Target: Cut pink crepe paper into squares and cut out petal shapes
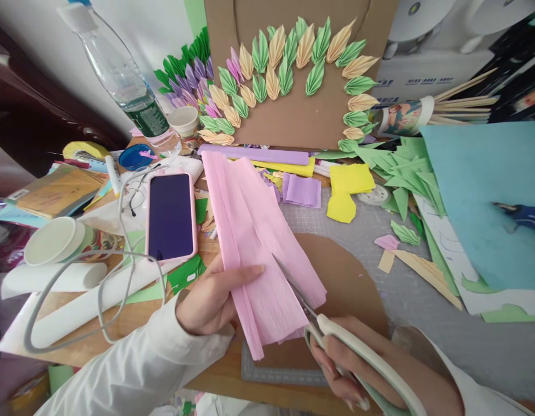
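My left hand (pixel 211 300) grips the near end of a long folded strip of pink crepe paper (pixel 245 231), thumb on top, fingers underneath. My right hand (pixel 349 364) is closed round the pale green handles of a pair of scissors (pixel 332 329). The blades point up and left, and they bite into the right edge of the pink paper close to my left thumb. The paper hangs over a brown cardboard shape (pixel 345 277) lying on a grey cutting mat (pixel 406 300).
A phone in a pink case (pixel 171 216) lies left of the paper, with a white cable, paper rolls and a paper cup (pixel 55 240) nearby. Behind stand a water bottle (pixel 120 75) and a cardboard panel with folded paper leaves (pixel 293 63). Blue sheet (pixel 484 196) and green scraps lie right.
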Motion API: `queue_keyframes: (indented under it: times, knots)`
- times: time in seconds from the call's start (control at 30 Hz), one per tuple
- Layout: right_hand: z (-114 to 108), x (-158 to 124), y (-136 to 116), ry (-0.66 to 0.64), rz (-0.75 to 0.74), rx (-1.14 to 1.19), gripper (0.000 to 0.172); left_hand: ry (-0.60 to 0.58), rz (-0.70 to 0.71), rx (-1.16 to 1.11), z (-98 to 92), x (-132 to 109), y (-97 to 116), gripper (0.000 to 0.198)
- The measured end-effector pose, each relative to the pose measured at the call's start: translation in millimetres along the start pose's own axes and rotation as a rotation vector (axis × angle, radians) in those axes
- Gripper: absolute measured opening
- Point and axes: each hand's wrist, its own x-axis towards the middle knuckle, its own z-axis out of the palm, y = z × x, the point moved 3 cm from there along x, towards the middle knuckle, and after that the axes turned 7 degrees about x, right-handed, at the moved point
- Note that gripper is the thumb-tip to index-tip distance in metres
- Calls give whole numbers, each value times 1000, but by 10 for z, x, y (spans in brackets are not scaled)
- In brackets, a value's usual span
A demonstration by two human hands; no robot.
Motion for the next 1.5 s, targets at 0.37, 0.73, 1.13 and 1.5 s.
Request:
queue_keyframes:
  times: [0.37, 0.73, 1.13, 1.5]
  knots:
    - [61, 7, -48, 93, 39, -10, 60, 9, 3, 2, 5, -8, 19, 31]
    - [60, -41, -31, 58, 99, 46, 57, -32, 17, 19, 7, -20, 0, 25]
    - [83, 11, -35, 37, 32, 89, 54, -53, 13, 33, 6, -22, -76, 23]
    - [138, 19, -122, 148, 87, 45, 57, -108, 7, 3, 24, -1, -95, 20]
